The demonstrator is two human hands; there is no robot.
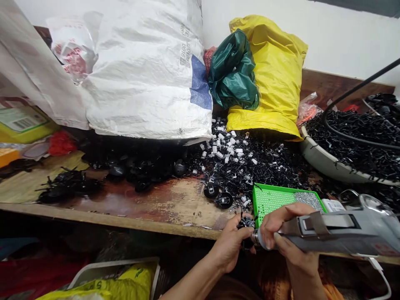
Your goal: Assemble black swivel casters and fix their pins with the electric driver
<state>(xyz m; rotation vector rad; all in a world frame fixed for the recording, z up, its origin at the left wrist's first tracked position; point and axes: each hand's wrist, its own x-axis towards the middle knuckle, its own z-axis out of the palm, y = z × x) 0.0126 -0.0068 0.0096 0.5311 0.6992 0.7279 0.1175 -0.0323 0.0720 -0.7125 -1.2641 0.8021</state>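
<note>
My left hand (229, 241) is closed around a small black plastic part (246, 221) at the front edge of the bench. My right hand (289, 233) grips a grey power screwdriver (334, 235), held nearly level. Its nose meets the black part between my hands; the tip itself is hidden by my fingers. Just beyond my hands lies a green perforated tray (271, 198) with many small silvery screws (308, 199) at its right side. Two round black parts (224, 200) with light centres rest on the wood left of the tray.
Behind are a heap of small black parts (265, 162), white pieces (231, 148), a white sack (146, 75), a yellow bag (275, 75) and a dark green bag (233, 71). A full basin (325, 160) stands right, under a black cable (331, 106). A white cord (383, 271) hangs below.
</note>
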